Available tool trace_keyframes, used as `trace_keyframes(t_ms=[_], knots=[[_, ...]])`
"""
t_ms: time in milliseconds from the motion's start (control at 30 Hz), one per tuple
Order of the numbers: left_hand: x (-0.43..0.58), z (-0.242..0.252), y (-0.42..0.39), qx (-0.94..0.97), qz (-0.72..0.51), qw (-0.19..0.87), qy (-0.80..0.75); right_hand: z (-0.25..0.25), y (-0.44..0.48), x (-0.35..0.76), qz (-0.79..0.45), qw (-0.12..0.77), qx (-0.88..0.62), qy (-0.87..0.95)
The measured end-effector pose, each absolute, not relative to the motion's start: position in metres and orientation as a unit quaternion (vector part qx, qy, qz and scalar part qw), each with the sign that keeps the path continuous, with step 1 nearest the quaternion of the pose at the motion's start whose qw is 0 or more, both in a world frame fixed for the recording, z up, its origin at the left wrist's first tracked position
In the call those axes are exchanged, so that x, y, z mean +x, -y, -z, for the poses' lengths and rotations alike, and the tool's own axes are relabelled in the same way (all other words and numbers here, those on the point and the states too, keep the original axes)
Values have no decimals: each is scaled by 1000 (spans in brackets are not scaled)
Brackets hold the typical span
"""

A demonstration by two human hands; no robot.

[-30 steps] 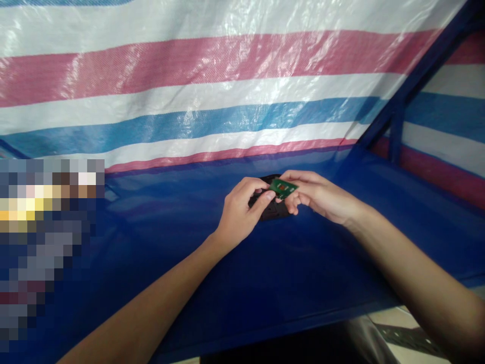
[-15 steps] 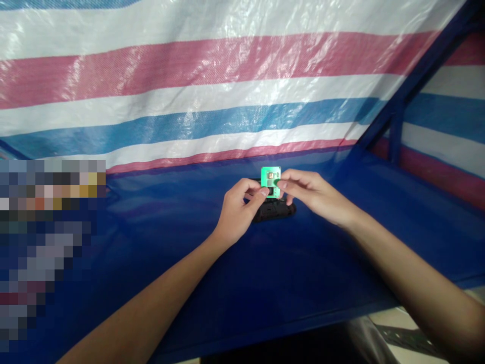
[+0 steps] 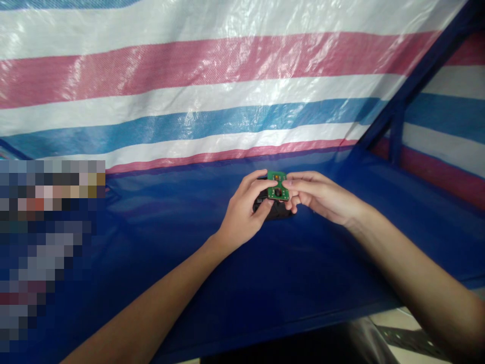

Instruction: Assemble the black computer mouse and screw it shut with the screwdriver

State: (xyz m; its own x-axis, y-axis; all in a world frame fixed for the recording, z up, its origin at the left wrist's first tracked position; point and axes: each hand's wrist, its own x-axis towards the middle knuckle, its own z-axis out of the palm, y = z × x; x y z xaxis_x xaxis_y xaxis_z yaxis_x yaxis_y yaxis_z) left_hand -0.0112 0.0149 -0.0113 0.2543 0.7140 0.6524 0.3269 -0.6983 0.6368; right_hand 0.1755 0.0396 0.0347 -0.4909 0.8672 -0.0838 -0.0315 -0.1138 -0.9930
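Observation:
A small green circuit board (image 3: 282, 193) is held between my two hands over the table. My left hand (image 3: 244, 205) grips its left side, with a finger lying across its face and the thumb at the lower edge. On the right edge, my right hand (image 3: 314, 192) pinches the board between thumb and fingers. Below and behind the board lies a black plastic shell (image 3: 278, 211), partly covered by both hands. It looks like a mouse housing, though its kind is not certain.
The blue table surface (image 3: 242, 293) spreads around my hands. Behind it hangs a striped plastic sheet (image 3: 212, 81). A blue metal frame post (image 3: 396, 131) stands at the right. Blurred-out items (image 3: 56, 187) fill the left side.
The circuit board has moved slightly right and tilted, and it no longer shines brightly. My left hand has shifted right, with a finger now across the board's face.

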Motion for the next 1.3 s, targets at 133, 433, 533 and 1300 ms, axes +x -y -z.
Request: trace_keyframes(t_ms=[133,433,533,1300], knots=[[-12,13,-17,765,-515,174,-346,-34,-37,174,-634,304,-376,604],[-9,7,-15,720,-501,251,-410,-36,-38,176,-354,355,-407,764],[-9,7,-16,703,-512,291,-399,-38,-34,174,-373,389,-351,766],[-11,11,-14,809,-489,64,-319,-32,-37,168,-618,372,-398,566]])
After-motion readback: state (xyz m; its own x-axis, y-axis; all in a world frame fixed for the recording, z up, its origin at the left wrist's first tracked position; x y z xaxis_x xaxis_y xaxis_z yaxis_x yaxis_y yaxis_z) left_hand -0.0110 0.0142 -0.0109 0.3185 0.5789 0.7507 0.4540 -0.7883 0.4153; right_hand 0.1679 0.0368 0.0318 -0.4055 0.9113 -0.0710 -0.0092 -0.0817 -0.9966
